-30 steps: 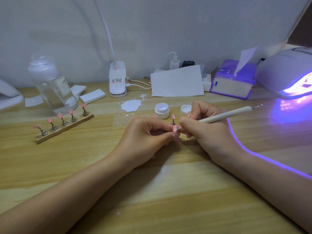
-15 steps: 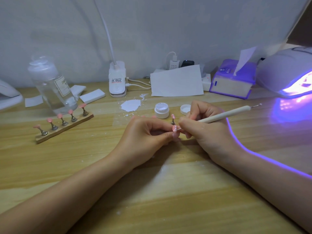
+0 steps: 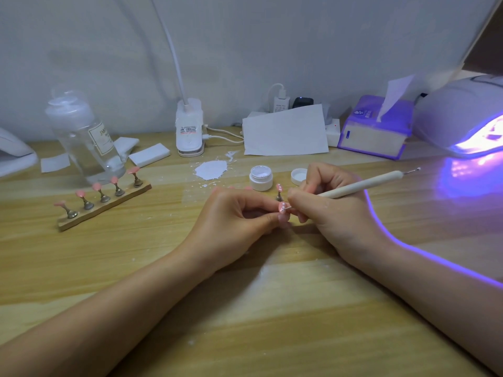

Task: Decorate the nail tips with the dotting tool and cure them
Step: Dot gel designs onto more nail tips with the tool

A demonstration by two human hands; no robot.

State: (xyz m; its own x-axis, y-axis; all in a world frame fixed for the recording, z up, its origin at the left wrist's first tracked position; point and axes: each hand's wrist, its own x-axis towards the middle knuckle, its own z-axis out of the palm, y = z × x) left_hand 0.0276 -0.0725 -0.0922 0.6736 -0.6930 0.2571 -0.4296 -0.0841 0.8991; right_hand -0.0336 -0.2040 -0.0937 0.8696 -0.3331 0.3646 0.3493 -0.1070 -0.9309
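Fingers of our left hand [image 3: 231,216] curl in and pinch a pink nail tip [image 3: 283,206] near the middle of the worktop [image 3: 245,308], while the fingers of our right hand [image 3: 334,213] grip the white dotting tool [image 3: 362,184] like a pen. Its fine metal point rests on the held nail tip, which already carries a few white dots. Its other end points toward the right edge of the worktop.

Just behind our hands stands a small white jar [image 3: 260,177], open, with pale white contents showing inside; we cannot tell how full it is. Its lid [image 3: 298,176] lies just beside it to the right, upturned. One more pink tip on a metal stand [image 3: 279,192] sits between jar and hands.

Toward the left edge, a wooden strip [image 3: 106,206] carries five pink tips on stands in a row. Behind it a clear bottle [image 3: 84,137] with a label holds a little clear liquid at the bottom. At the back right corner the curing lamp [image 3: 462,115] glows violet; we cannot see inside it. Beside it a purple tissue box [image 3: 375,129] has a tissue sticking up from its slot. A white smear [image 3: 211,170] marks the worktop behind the jar.
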